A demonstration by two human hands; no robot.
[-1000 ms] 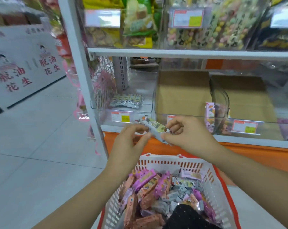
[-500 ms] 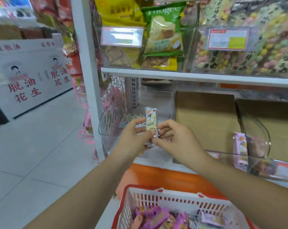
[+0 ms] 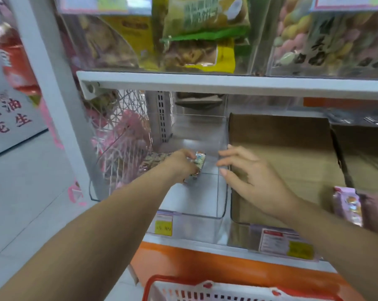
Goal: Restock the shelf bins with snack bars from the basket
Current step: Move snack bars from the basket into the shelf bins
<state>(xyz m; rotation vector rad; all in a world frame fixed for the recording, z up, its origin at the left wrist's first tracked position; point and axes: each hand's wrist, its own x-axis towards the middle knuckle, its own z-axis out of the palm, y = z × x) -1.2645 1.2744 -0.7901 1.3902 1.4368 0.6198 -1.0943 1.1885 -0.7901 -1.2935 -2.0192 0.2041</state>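
Left hand [image 3: 181, 164] pinches a small silver-and-yellow wrapped snack bar [image 3: 199, 160] inside the clear plastic bin [image 3: 205, 131] at the left end of the lower shelf, low over the bin floor. Your right hand [image 3: 255, 177] is spread and holds nothing, just beside the bin's right wall.

Step in hand, by judgement: placing the bar. Next, set it down beside the patterned wrapped bars [image 3: 155, 158] lying nearer the bin's left wall, release it, then reach to the red-rimmed white plastic basket [image 3: 205, 287] below the shelf's front edge.

Writing: the yellow price label [image 3: 163, 224] on the bin front is too blurred to read. Red characters 花生 show on the white panel [image 3: 10, 124] at far left.
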